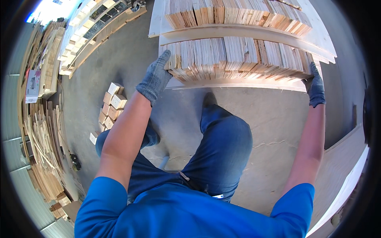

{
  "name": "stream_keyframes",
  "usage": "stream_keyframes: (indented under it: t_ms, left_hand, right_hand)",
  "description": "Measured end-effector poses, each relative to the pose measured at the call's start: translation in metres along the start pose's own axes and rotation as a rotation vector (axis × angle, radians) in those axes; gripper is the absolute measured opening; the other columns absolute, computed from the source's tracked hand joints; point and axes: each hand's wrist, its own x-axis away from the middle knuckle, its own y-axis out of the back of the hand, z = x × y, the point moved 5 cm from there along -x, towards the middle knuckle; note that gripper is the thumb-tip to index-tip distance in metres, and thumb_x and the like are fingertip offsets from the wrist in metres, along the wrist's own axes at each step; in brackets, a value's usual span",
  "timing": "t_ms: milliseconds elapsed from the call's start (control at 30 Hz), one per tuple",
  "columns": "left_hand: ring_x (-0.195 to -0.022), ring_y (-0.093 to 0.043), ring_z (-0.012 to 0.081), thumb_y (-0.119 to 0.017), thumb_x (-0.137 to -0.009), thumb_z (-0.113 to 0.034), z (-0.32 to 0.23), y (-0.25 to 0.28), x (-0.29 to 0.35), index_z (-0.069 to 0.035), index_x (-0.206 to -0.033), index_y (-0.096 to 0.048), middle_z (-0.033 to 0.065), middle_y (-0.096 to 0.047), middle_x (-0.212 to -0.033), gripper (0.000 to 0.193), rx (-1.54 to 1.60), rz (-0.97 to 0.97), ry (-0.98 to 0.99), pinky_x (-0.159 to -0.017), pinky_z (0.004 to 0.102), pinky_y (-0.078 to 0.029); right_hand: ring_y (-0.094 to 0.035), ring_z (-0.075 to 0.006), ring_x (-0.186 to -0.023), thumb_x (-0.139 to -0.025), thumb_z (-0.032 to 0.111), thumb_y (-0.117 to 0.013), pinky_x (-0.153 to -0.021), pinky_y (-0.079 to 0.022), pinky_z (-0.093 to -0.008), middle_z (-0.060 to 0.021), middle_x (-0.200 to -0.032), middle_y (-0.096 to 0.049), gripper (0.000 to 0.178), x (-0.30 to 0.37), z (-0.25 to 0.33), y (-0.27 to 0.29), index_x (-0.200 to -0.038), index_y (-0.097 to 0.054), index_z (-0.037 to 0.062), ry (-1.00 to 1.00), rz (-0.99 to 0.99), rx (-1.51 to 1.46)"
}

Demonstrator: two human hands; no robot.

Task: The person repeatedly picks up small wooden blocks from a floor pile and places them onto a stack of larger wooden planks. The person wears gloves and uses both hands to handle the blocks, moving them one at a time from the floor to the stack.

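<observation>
A long row of thin wooden boards (240, 55), standing on edge and packed face to face, lies across a pale plywood sheet (238, 84) in front of me. My left hand (154, 78), in a grey knit glove, grips the row's left end with the thumb up along the end board. At the opposite end my right hand (316, 85), gloved alike, holds the last boards, its thumb over the top edge. The row is squeezed between both hands. Fingers under or behind the ends are partly hidden.
Behind lies a second row of boards (238, 14). Short wooden blocks (111, 105) are piled on the concrete floor at left. Long wood strips (43, 139) lean along the left wall. A pallet-like wooden stack (89, 35) stands far left; a large panel (341, 166) is near my right arm.
</observation>
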Motion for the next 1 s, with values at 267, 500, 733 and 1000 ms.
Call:
stream_keyframes:
  t_ms: [267, 500, 733, 1000]
  left_hand:
    - [-0.11, -0.063, 0.0215, -0.069, -0.09, 0.004, -0.003, 0.01, -0.009, 0.001, -0.141, -0.053, 0.0123, -0.065, -0.122, 0.054, -0.117, 0.012, 0.064, -0.096, 0.0329, -0.052]
    - [-0.116, -0.059, 0.0216, -0.053, -0.107, -0.034, 0.001, 0.017, -0.009, 0.006, -0.137, -0.054, 0.0135, -0.061, -0.128, 0.049, -0.506, 0.065, -0.248, -0.102, 0.0353, -0.049]
    - [-0.127, -0.055, 0.0254, -0.049, -0.108, -0.036, -0.004, -0.004, -0.009, 0.007, -0.146, -0.042, 0.019, -0.053, -0.141, 0.057, -0.542, 0.272, -0.169, -0.105, 0.038, -0.05]
    - [-0.136, -0.047, 0.0298, -0.044, -0.106, -0.051, -0.022, 0.036, -0.003, -0.008, -0.154, -0.038, 0.0148, -0.047, -0.15, 0.065, -0.486, 0.269, -0.071, -0.112, 0.0436, -0.039]
  right_hand:
    - [-0.064, -0.0157, -0.101, -0.104, 0.029, -0.06, -0.088, -0.053, -0.0318, -0.0048, -0.122, -0.067, 0.043, -0.001, -0.002, 0.001, -0.137, -0.059, 0.0023, 0.142, 0.156, -0.055]
    - [-0.067, -0.0198, -0.101, -0.096, 0.036, -0.071, -0.087, -0.057, -0.0311, -0.0126, -0.116, -0.068, 0.051, 0.026, 0.011, -0.02, -0.127, -0.063, -0.0038, 0.107, -0.02, 0.079]
    - [-0.065, -0.0271, -0.112, -0.089, 0.054, -0.074, -0.091, -0.054, -0.0403, -0.0163, -0.128, -0.065, 0.074, 0.03, 0.011, -0.004, -0.138, -0.055, 0.0017, -0.015, -0.185, 0.158]
    - [-0.065, -0.0201, -0.094, -0.09, 0.061, -0.068, -0.077, -0.05, -0.0348, -0.0124, -0.11, -0.07, 0.064, 0.119, -0.059, 0.089, -0.121, -0.066, 0.0046, -0.062, -0.335, 0.182]
